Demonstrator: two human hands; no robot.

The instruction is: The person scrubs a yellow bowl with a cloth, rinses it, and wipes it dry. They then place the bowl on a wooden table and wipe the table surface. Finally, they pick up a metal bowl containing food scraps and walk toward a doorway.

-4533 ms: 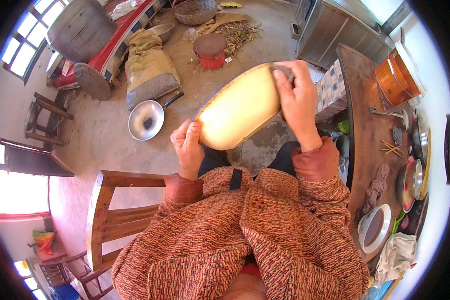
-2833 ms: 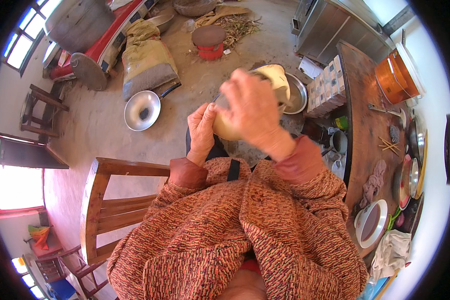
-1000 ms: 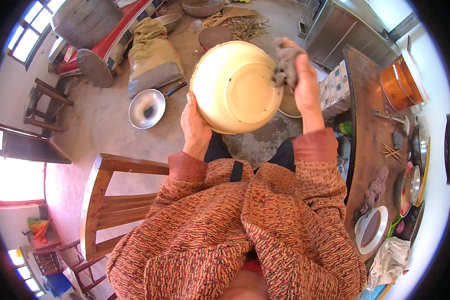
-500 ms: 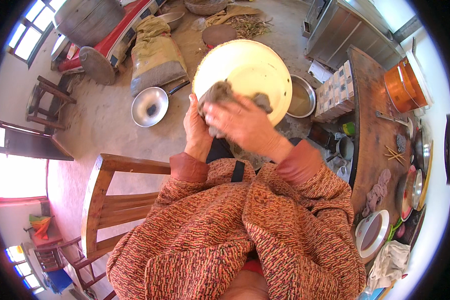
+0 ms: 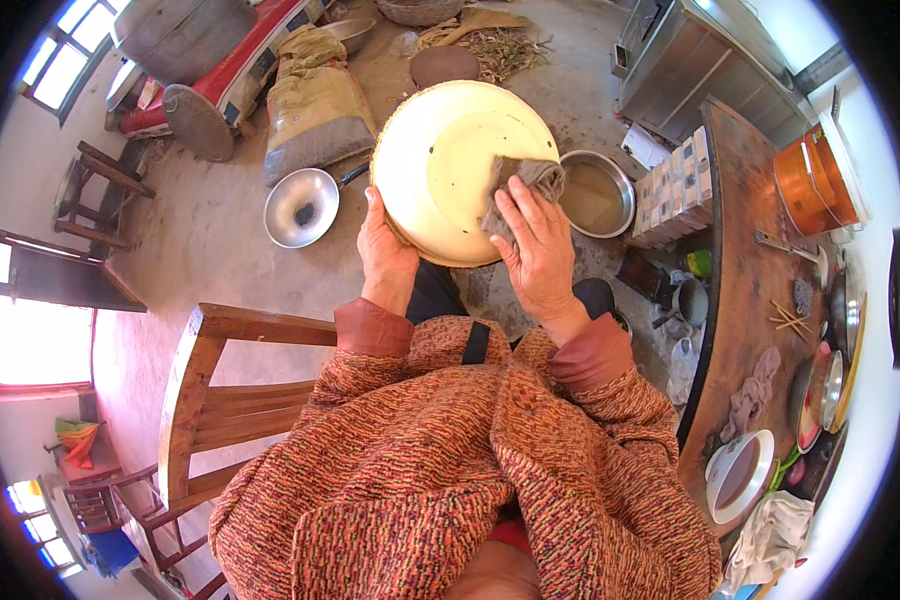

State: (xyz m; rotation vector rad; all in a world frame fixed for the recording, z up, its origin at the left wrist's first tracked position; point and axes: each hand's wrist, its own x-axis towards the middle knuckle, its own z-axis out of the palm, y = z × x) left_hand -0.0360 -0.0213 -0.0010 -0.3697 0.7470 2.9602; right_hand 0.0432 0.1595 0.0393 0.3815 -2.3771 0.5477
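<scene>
A cream-coloured round basin with a few dark chips is held up in front of me. My left hand grips its near left rim, thumb on the near face and the other fingers hidden behind. On the right part of the basin my right hand presses a grey-brown cloth, its fingers lying over the rag. Just beyond that hand, a metal basin of murky water stands on the floor.
A frying pan lies on the floor at the left, near a stuffed sack. On my right runs a wooden counter with an orange bucket and a white bowl. A wooden chair is close on my left.
My right hand has moved the cloth from the basin's near left part to its right side. The basin has shifted slightly left, and the cloth is now spread flatter.
</scene>
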